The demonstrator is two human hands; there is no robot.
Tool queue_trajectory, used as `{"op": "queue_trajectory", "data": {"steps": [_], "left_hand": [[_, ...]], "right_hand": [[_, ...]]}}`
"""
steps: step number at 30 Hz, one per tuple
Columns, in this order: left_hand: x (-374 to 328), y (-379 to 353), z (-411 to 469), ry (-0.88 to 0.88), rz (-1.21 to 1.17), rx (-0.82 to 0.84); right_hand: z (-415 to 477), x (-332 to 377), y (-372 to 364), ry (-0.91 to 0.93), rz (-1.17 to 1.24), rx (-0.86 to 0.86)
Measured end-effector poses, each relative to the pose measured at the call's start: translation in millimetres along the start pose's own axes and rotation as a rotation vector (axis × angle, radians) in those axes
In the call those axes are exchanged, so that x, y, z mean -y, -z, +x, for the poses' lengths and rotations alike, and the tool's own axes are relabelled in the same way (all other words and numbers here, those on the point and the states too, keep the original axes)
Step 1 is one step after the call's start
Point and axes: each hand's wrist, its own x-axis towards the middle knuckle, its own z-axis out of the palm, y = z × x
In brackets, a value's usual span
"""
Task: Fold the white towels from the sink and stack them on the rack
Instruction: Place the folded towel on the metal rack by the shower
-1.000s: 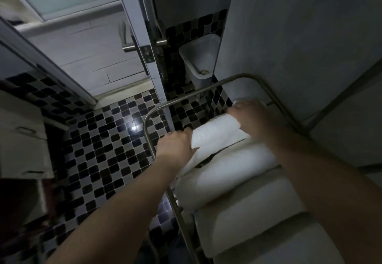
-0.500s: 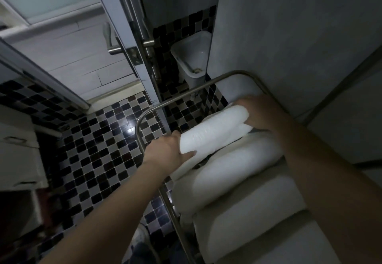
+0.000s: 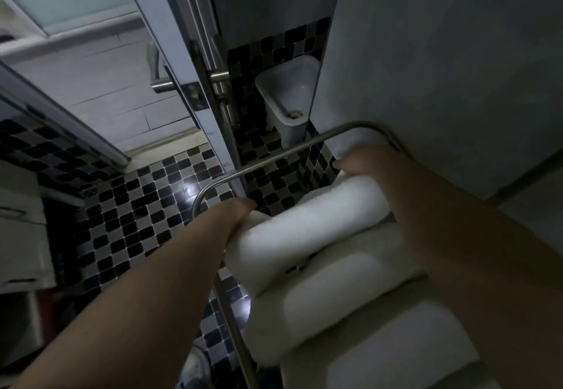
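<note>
Stacking step: both hands hold a folded towel (image 3: 310, 224) on the rack (image 3: 274, 157).
Our left hand (image 3: 234, 218) and right hand (image 3: 362, 160) each grip one end; the towel lies atop the pile (image 3: 335, 291). Next, we judge: square it, release.

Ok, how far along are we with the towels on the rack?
Done: at least two folded towels already lie on the rack. In hand: the left hand and right hand hold the top towel by its ends, over the stack. Left: letting go; the sink is out of view, so remaining towels are unknown.
</note>
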Motion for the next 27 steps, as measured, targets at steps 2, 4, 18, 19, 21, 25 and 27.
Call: {"op": "queue_trajectory", "data": {"steps": [2,4,18,19,21,25,27], "left_hand": [[-1,-4,10,-0.019,-0.028,-0.064],[5,-3,19,0.033,-0.032,-0.197],[15,-2,21,0.064,0.575,-0.105],[14,-3,16,0.050,0.567,-0.101],[10,-6,6,0.055,0.491,-0.073],[-4,-5,-23,0.075,0.216,0.173],[-4,-5,-27,0.069,0.281,0.255]], "right_hand": [[8,-1,8,-0.007,0.057,0.020],[12,-3,14,-0.038,0.075,0.033],[34,-13,-7,0.022,-0.015,-0.135],[31,-13,-5,0.017,-0.044,-0.087],[26,-15,-2,-0.008,-0.097,0.023],[10,-12,11,-0.008,-0.091,0.159],[9,-11,14,0.018,-0.119,0.198]]}}
